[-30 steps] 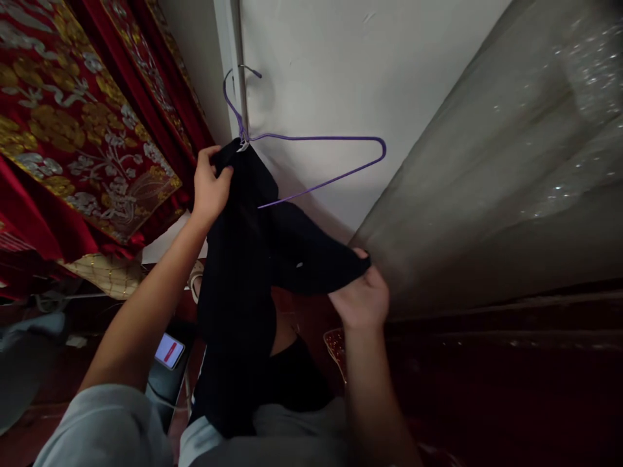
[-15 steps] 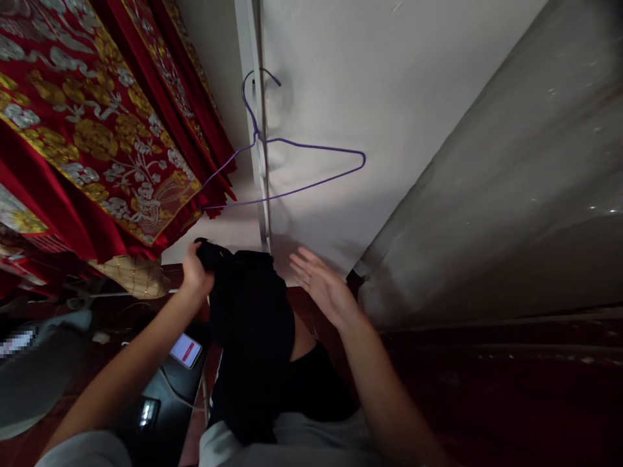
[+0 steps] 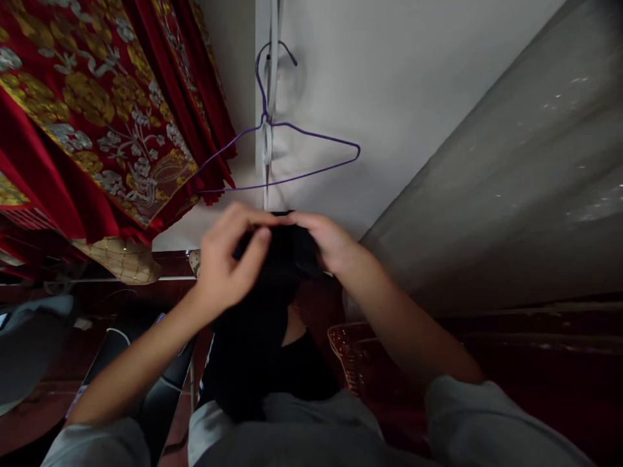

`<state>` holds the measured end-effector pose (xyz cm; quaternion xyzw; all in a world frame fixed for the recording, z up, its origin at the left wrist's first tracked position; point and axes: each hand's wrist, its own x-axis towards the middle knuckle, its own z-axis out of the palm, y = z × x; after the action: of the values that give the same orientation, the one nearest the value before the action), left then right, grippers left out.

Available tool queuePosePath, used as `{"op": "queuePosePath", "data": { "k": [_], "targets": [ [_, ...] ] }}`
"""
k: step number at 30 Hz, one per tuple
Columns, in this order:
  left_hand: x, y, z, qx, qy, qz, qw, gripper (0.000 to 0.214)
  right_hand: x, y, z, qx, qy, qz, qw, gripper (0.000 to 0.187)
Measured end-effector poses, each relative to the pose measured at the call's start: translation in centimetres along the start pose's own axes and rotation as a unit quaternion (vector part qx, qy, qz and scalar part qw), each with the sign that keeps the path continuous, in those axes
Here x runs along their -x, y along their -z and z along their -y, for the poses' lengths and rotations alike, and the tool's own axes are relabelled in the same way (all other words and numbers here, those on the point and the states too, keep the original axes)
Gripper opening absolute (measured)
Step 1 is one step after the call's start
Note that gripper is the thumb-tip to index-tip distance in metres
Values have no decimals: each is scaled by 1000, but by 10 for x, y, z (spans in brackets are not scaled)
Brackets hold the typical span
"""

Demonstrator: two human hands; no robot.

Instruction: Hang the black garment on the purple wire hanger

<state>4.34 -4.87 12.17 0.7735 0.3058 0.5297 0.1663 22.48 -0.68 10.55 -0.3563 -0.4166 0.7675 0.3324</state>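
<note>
A piece of black cloth (image 3: 282, 259), folded and looking like a garment, is between my two hands in front of my dark-clothed legs. My left hand (image 3: 226, 259), slightly blurred, has its fingertips on the cloth's upper edge and its thumb lower on the near side. From the other side my right hand (image 3: 331, 240) grips the same edge, its fingers meeting those of the left. Just above both hands hangs a bare purple wire hanger (image 3: 306, 131), hooked on a white upright strip (image 3: 273, 84) on the wall.
Red embroidered cloths (image 3: 111, 110) hang at upper left, with gold netted fabric (image 3: 119, 259) below. A grey sheet (image 3: 487, 214) covers the right side. A red basket (image 3: 343, 350) stands low right of my legs; a dark bench (image 3: 160, 415) with a cable is at left.
My right hand, open and apart before, has come left onto the black cloth. My left hand has moved right along with the cloth, and the two hands now meet at its edge.
</note>
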Motion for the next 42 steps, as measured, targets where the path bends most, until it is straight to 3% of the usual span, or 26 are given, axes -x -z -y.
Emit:
{"op": "queuePosePath", "data": {
  "k": [1, 2, 5, 7, 10, 13, 16, 18, 20, 23, 27, 31, 35, 37, 40, 42],
  "targets": [
    [-7, 1, 9, 25, 14, -16, 999, 22, 0, -3, 0, -3, -40, 9, 999, 18],
    [-13, -1, 19, 64, 40, 4, 997, 31, 0, -6, 1, 1, -80, 22, 997, 16],
    [-14, -13, 48, 185, 155, 186, 952, 62, 7, -15, 7, 61, -138, 95, 984, 18],
    [-1, -21, 65, 205, 208, 282, 914, 72, 14, -12, 16, 133, -132, 131, 974, 23],
    [20, -13, 89, 133, 186, 331, 915, 54, 23, 9, 32, 267, -65, 105, 956, 22],
    [19, 17, 109, 7, 121, 331, 936, 24, 21, 31, 45, 398, 82, -1, 914, 13],
    [0, 53, 127, -96, 130, 313, 936, 14, 2, 45, 52, 480, 290, -189, 806, 31],
    [-11, 71, 138, -147, 127, 296, 935, 13, -22, 54, 52, 490, 359, -268, 748, 45],
    [-15, 81, 146, -177, 126, 264, 940, 14, -52, 69, 48, 487, 364, -292, 738, 50],
    [-10, 86, 154, -180, 164, 205, 948, 15, -91, 98, 38, 475, 357, -287, 751, 51],
    [-2, 86, 162, -133, 252, 162, 945, 19, -101, 124, 28, 477, 339, -255, 769, 34],
    [-1, 73, 161, -79, 342, 230, 907, 32, -70, 129, 34, 513, 323, -329, 724, 11],
    [-3, 49, 133, -3, 297, 274, 915, 17, -47, 133, 46, 508, 334, -382, 696, 13],
    [-4, 37, 112, 43, 279, 291, 914, 27, -44, 137, 50, 504, 337, -387, 695, 14],
    [-5, 27, 88, 128, 301, 339, 882, 44, -43, 141, 50, 505, 342, -376, 697, 16],
    [-6, 29, 84, 145, 338, 350, 861, 38, -44, 142, 49, 506, 343, -368, 701, 18]
  ]
}}
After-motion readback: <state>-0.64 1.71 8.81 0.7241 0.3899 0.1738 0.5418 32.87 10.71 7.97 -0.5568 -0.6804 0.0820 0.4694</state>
